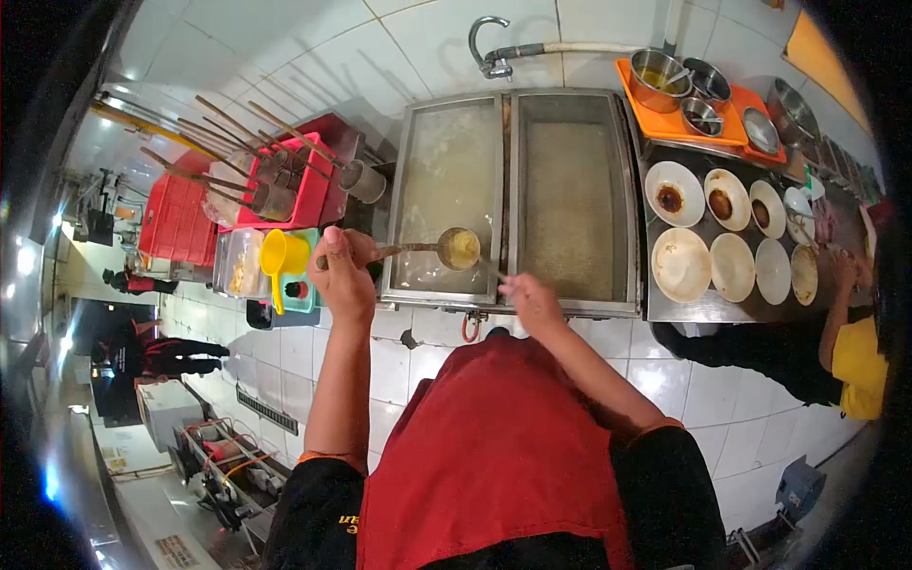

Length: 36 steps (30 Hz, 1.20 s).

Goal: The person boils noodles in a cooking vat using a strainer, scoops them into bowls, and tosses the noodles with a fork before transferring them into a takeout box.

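Observation:
My left hand (344, 271) is wrapped round the wooden handle of a strainer (459, 249), which holds pale noodles over the left water basin (446, 161). To the right of the strainer my right hand (534, 304) grips a thin utensil that points toward the noodles; its exact kind is hard to make out. The strainer is near the front of the basin. Beside it lies the right basin (570, 190), filled with cloudy water.
At left stand a pink bin (309, 185) of long-handled strainers and a yellow dipper (283, 253). Several bowls (681, 266) sit at right, below an orange tray (646, 95). A faucet (494, 66) is behind the basins. A person in yellow (857, 366) works at far right.

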Motion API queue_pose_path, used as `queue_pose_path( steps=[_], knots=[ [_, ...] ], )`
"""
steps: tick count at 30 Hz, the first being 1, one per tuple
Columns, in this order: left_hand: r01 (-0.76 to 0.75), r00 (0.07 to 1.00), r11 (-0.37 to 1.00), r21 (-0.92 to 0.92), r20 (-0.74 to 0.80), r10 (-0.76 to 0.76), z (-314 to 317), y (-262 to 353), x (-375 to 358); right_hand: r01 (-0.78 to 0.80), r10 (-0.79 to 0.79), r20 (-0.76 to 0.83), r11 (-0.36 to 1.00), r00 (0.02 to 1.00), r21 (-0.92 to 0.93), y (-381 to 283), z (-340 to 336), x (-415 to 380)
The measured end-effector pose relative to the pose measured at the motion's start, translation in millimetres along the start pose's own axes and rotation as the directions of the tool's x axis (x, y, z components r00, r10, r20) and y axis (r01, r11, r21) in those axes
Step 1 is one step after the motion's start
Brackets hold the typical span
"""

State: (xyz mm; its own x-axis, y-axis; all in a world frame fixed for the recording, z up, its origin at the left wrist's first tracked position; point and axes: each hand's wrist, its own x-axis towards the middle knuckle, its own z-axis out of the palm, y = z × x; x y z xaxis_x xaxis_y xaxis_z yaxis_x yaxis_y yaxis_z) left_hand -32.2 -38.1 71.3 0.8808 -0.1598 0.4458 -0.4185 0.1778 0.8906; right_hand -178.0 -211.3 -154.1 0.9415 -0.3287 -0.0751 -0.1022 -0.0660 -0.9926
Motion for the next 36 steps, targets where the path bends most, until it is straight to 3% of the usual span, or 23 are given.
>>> queue_pose_path(
  steps=[1, 3, 4, 5, 7, 8, 9, 11, 13, 15, 16, 19, 23, 25, 26, 27, 29, 31, 33, 34, 36],
  knots=[
    [0.001, 1.000, 1.000, -0.009, 0.009, -0.001, 0, -1, -1, -0.001, 0.001, -0.013, 1.000, 1.000, -0.003, 4, 4, -3],
    [-0.005, 1.000, 1.000, 0.009, 0.003, 0.005, 1, -6, 1, 0.141, -0.141, 0.021, 0.989, 0.990, -0.032, 4, 10, 1],
    [-0.019, 0.999, 1.000, -0.004, 0.035, 0.019, 1, -6, 3, 0.064, -0.057, -0.043, 0.982, 0.997, 0.180, -6, 9, 2],
    [-0.025, 0.999, 1.000, -0.014, 0.036, 0.026, 2, -6, 2, 0.072, -0.065, -0.049, 0.982, 0.997, 0.173, -4, 8, 2],
    [-0.009, 0.999, 1.000, -0.001, 0.049, 0.009, 5, -5, 3, 0.136, -0.149, -0.071, 0.977, 0.986, -0.164, 4, 8, 2],
    [-0.018, 0.999, 1.000, 0.010, 0.040, 0.018, 6, -8, 3, 0.219, -0.217, 0.034, 0.956, 0.976, -0.196, 6, 9, 1],
    [-0.021, 0.999, 1.000, 0.010, 0.042, 0.020, 3, -12, 0, 0.221, -0.219, 0.032, 0.956, 0.975, -0.195, 4, 12, -5],
    [0.071, 0.997, 0.997, -0.015, 0.035, -0.070, 3, -25, 8, 0.270, -0.236, 0.157, 0.928, 0.959, -0.255, -10, 14, 1],
    [0.053, 0.998, 0.999, 0.000, 0.030, -0.053, 2, -36, 13, 0.291, -0.278, 0.092, 0.934, 0.956, -0.207, -14, 17, 6],
    [0.144, 0.989, 0.987, 0.064, 0.028, -0.146, -3, -48, 20, 0.115, -0.069, 0.119, 0.886, 0.991, -0.449, -13, 20, 13],
    [0.130, 0.990, 0.988, 0.087, 0.034, -0.133, -1, -50, 23, 0.147, -0.094, 0.135, 0.872, 0.986, -0.466, -7, 22, 16],
    [0.102, 0.994, 0.983, 0.150, 0.019, -0.106, 14, -47, 40, 0.268, -0.219, 0.169, 0.889, 0.961, -0.370, -1, 24, 22],
    [0.113, 0.990, 0.979, 0.167, 0.063, -0.125, 34, -37, 76, 0.250, -0.219, 0.142, 0.931, 0.965, -0.265, -13, 12, 26],
    [0.074, 0.992, 0.990, 0.120, 0.092, -0.085, 41, -45, 93, 0.181, -0.171, 0.091, 0.976, 0.981, -0.122, -2, 10, 31],
    [0.112, 0.982, 0.993, 0.034, 0.151, -0.116, 39, -54, 101, 0.065, -0.044, 0.139, 0.987, 0.989, -0.144, 8, 6, 35],
    [0.154, 0.966, 0.987, -0.046, 0.216, -0.141, 38, -61, 110, 0.070, -0.051, 0.130, 0.987, 0.990, -0.147, -1, -5, 35],
    [0.137, 0.966, 0.990, -0.037, 0.228, -0.125, 39, -74, 124, 0.035, 0.004, 0.161, 0.971, 0.987, -0.235, -28, -29, 20],
    [0.136, 0.963, 0.990, -0.022, 0.238, -0.127, 40, -79, 132, -0.041, 0.071, 0.161, 0.982, 0.984, -0.182, -24, -43, 1],
    [0.194, 0.967, 0.979, -0.055, 0.177, -0.182, 48, -79, 149, -0.018, 0.043, 0.093, 0.966, 0.995, -0.259, -26, -65, -21],
    [0.123, 0.980, 0.992, -0.016, 0.162, -0.119, 48, -88, 159, -0.044, 0.055, 0.046, 0.974, 0.997, -0.223, -32, -74, -36],
    [0.140, 0.974, 0.989, -0.056, 0.190, -0.127, 54, -98, 174, -0.066, 0.059, -0.036, 0.974, 0.998, -0.219, -21, -90, -62]
  ],
)
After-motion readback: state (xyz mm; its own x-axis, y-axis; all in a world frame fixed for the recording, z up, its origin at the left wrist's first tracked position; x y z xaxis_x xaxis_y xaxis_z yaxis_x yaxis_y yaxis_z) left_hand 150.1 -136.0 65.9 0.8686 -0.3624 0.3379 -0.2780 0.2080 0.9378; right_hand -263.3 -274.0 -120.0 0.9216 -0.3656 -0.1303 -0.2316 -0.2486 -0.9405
